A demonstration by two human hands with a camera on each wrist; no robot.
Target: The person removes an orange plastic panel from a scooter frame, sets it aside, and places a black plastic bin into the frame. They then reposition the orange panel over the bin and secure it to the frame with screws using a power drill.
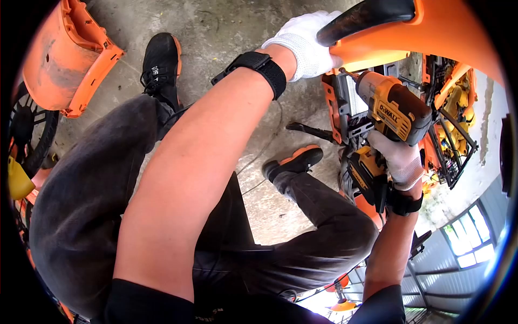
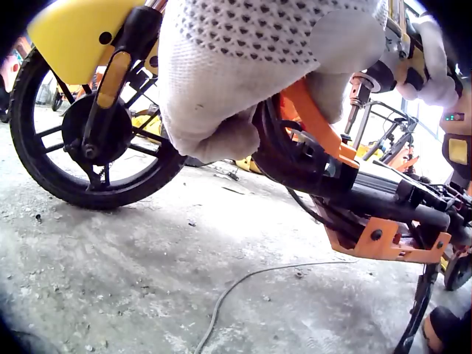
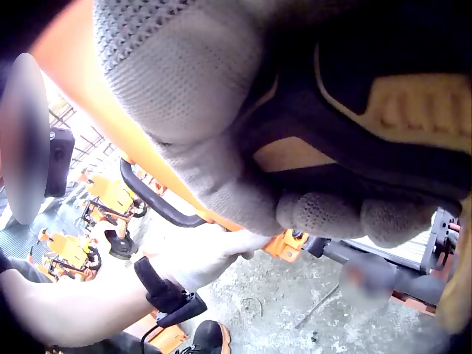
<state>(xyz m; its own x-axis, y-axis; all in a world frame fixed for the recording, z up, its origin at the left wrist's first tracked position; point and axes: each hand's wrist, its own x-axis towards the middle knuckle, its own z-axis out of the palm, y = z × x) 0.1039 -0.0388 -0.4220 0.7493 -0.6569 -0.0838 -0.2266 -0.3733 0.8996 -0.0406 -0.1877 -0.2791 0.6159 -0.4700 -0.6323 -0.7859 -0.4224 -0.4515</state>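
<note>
The white-gloved left hand (image 1: pixel 307 46) grips the edge of a large orange panel (image 1: pixel 448 32), close beside a curved black trim piece (image 1: pixel 367 20). In the left wrist view its fingers curl at an orange bracket (image 2: pixel 313 118) over black tubing. A yellow and black drill (image 1: pixel 391 108) is held by its handle in the gloved right hand (image 1: pixel 398 156). The drill's bit points toward the panel edge near the left hand; whether its tip touches anything cannot be told. In the right wrist view the right hand's fingers (image 3: pixel 324 214) wrap the drill handle, and the left hand (image 3: pixel 199 254) is beyond.
Below the panel is a vehicle frame with an orange side bracket (image 2: pixel 391 240) and a black stand (image 2: pixel 419 306). A black wheel (image 2: pixel 92 140) with a yellow fender stands behind. An orange body part (image 1: pixel 65 65) is at the left; a cable (image 2: pixel 236 284) crosses the concrete floor.
</note>
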